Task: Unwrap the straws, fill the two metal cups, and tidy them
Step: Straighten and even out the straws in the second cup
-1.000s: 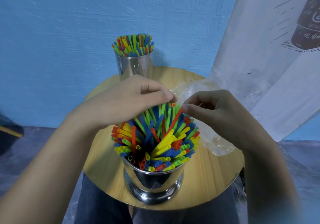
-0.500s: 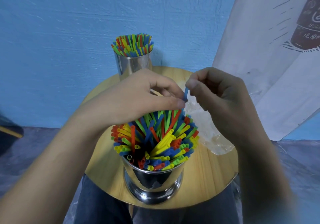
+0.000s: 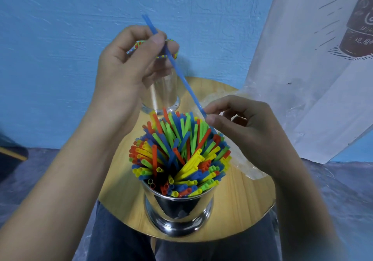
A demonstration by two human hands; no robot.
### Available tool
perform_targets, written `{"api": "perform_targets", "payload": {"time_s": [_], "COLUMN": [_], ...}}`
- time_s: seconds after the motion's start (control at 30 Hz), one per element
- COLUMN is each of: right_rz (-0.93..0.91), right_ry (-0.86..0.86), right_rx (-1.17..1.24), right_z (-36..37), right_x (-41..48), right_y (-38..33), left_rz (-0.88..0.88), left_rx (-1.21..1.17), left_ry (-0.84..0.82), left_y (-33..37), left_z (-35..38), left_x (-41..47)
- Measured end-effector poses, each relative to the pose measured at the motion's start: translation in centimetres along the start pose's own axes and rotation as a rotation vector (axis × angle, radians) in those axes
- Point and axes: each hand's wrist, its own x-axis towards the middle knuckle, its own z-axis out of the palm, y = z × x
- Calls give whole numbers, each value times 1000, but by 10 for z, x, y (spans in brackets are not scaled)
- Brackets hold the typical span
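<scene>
A single blue straw (image 3: pixel 181 73) slants across the middle of the frame, its top end in the upper centre against the blue wall (image 3: pixel 60 39) and its lower end at the right edge of the bundle below. The left hand (image 3: pixel 129 69), raised in the upper centre, pinches the straw near its top between thumb and fingers (image 3: pixel 155 41). The right hand (image 3: pixel 252 131), at centre right, pinches its lower part with curled fingers. Below them, at lower centre, the near metal cup (image 3: pixel 179 210) stands on the round wooden counter (image 3: pixel 242 200), packed with a fan of coloured straws (image 3: pixel 177 156). The far metal cup (image 3: pixel 164 93) stands behind the left hand, mostly hidden. A clear plastic wrapper (image 3: pixel 244 166) lies on the counter under the right hand. A white banner (image 3: pixel 302 79) hangs at upper right.
</scene>
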Motion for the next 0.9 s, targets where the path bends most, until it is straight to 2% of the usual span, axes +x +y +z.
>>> {"api": "perform_targets", "payload": {"time_s": [0.23, 0.37, 0.47, 0.57, 0.77, 0.9], "right_rz": [11, 33, 10, -43, -100, -146], "right_ry": [86, 329, 449, 521, 675, 569], "right_rx": [34, 281, 515, 580, 533, 365], "right_z": [-2, -9, -15, -18, -25, -24], "right_x": [1, 1, 1, 1, -1, -1], "right_y": [3, 3, 0, -2, -12, -15], "left_rz": [-12, -63, -180, -270, -374, -435], "left_rx": [-35, 139, 300, 448, 527, 568], "left_ry": [93, 70, -74, -253, -504, -660], "left_y": [-6, -15, -16, -12, -10, -10], "left_z": [-3, -9, -12, -13, -19, -25], "left_x": [-3, -5, -8, -11, -14, -11]}}
